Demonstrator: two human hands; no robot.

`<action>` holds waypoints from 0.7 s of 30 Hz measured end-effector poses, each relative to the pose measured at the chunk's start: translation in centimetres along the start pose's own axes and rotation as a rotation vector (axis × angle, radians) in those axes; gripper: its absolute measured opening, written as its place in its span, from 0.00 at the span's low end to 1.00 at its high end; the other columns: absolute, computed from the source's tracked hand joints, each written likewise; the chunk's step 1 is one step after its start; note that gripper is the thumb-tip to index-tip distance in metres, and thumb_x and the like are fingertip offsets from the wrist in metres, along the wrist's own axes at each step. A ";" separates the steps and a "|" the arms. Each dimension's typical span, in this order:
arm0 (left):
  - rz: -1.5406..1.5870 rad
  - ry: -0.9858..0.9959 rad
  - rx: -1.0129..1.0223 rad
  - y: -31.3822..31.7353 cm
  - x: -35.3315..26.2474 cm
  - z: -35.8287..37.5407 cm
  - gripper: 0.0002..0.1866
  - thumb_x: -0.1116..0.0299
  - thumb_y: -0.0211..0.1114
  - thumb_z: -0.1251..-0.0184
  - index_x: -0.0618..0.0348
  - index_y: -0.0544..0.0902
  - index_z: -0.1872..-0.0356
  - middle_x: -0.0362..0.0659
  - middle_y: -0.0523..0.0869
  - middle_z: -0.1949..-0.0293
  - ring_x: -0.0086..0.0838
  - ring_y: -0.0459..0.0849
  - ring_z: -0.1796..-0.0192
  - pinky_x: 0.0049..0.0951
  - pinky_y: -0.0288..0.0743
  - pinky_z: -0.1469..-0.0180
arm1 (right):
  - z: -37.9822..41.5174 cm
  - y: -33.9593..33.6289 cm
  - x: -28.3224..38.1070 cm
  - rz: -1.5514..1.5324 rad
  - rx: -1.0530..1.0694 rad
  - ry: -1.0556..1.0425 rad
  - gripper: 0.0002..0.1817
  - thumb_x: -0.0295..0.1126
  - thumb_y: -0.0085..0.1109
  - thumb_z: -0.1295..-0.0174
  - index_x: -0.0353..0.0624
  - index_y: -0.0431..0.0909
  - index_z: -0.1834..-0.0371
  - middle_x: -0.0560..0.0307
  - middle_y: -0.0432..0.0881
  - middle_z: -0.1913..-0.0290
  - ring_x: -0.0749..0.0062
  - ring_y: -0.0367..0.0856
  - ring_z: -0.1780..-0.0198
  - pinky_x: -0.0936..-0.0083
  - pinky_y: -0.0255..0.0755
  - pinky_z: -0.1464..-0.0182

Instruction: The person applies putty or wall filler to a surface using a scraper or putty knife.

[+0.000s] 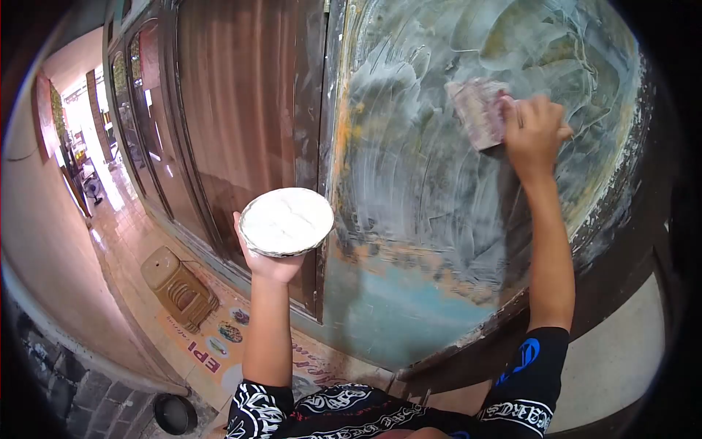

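My left hand (274,262) holds up a round, shallow dish of white paste (287,219), its fingers wrapped around the underside and edge. Higher up on the right, my right hand (536,132) is closed around a flat, paste-smeared scraper (479,113). The scraper's blade lies against the wall (417,168) or very close to it; motion blur hides the exact contact. Streaky white and grey smears cover the wall's upper part, with orange patches along its left side. Lower down, the wall shows bare light blue-green paint.
Left of the wall stands a dark wooden frame with a brown curtain (241,95) behind it. A brown plastic stool (175,285) rests on a printed banner (212,355) on the floor. A black round basin (175,414) sits at lower left. A tiled corridor (121,197) runs back.
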State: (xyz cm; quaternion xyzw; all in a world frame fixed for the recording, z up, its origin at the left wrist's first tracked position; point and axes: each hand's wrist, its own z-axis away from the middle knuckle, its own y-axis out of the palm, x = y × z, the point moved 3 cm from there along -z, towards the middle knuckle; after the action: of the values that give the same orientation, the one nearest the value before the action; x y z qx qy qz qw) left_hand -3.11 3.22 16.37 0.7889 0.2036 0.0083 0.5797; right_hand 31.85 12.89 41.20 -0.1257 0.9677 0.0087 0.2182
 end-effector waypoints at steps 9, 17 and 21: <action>0.022 0.013 -0.014 -0.1 0.2 0.2 0.42 0.26 0.47 0.32 0.51 0.75 0.32 0.44 0.76 0.31 0.47 0.73 0.30 0.56 0.64 0.27 | 15.9 2.2 8.6 -0.387 0.585 -0.593 0.12 0.45 0.60 0.36 0.50 0.81 0.70 0.57 0.74 0.55 0.59 0.70 0.51 0.49 0.56 0.46; 0.015 0.018 0.004 0.2 1.2 -0.1 0.42 0.27 0.47 0.32 0.50 0.75 0.32 0.44 0.77 0.32 0.46 0.74 0.30 0.55 0.65 0.28 | 0.1 0.6 -2.1 -0.029 -0.046 -0.031 0.09 0.43 0.61 0.35 0.54 0.83 0.69 0.60 0.76 0.59 0.61 0.71 0.53 0.54 0.55 0.53; 0.061 0.034 0.006 -0.1 0.9 0.1 0.46 0.28 0.45 0.30 0.58 0.66 0.26 0.53 0.67 0.25 0.55 0.65 0.25 0.59 0.58 0.24 | 0.8 -2.5 -0.2 -0.223 0.024 -0.022 0.07 0.41 0.61 0.36 0.54 0.84 0.68 0.59 0.76 0.63 0.59 0.71 0.53 0.55 0.56 0.54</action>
State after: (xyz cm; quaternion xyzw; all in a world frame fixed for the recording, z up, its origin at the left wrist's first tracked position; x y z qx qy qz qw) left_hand -2.30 3.44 16.10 0.7962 0.1892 0.0388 0.5734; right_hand 32.94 10.55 40.64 -0.2298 0.9453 -0.0257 0.2299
